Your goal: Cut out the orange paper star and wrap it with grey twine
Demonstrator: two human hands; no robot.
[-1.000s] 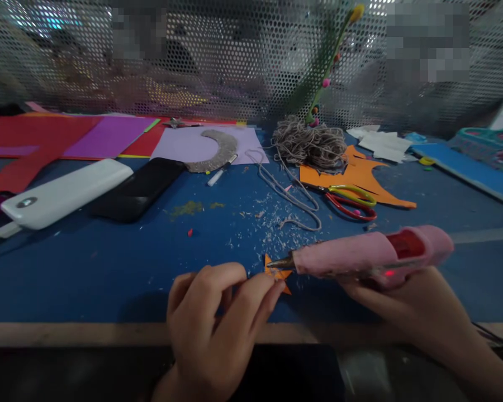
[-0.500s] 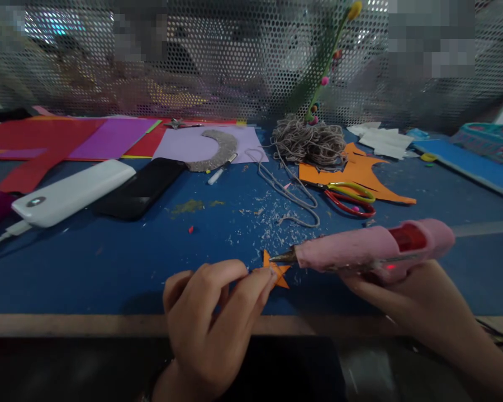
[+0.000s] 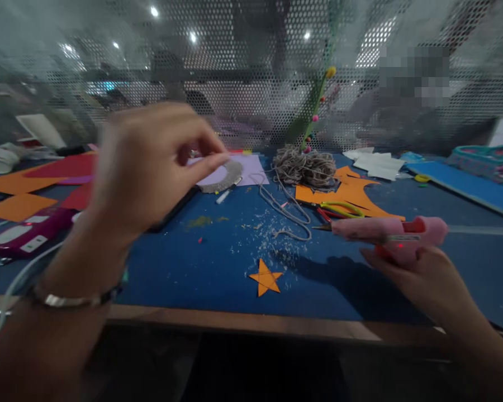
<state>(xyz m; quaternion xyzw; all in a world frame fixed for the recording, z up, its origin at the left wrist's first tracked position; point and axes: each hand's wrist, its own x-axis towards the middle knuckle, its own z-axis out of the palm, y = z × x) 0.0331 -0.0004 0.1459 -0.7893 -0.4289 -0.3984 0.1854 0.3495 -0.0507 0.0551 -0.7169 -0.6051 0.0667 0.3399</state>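
My left hand (image 3: 151,162) is raised above the table at the left, smeared by motion. Its fingers are curled into a loose pinch with nothing visible in them, the fingertips in front of a silver crescent shape (image 3: 230,177). My right hand (image 3: 419,279) grips a pink glue gun (image 3: 381,230) held level, with its nozzle pointing left over the mat. A small orange paper star (image 3: 266,277) lies flat on the blue mat (image 3: 184,268) near the front edge, untouched by either hand.
A tangle of grey twine (image 3: 304,166), red-and-yellow scissors (image 3: 339,209) and cut orange paper (image 3: 356,192) lie behind the glue gun. Coloured sheets and a purple object (image 3: 25,234) sit at the left. A perforated mesh screen (image 3: 255,84) closes the back. The wooden table edge (image 3: 235,321) runs along the front.
My left hand let go of the orange star and rose up and to the left. The glue gun drew back from the star, which now lies alone. The camera tilted upward.
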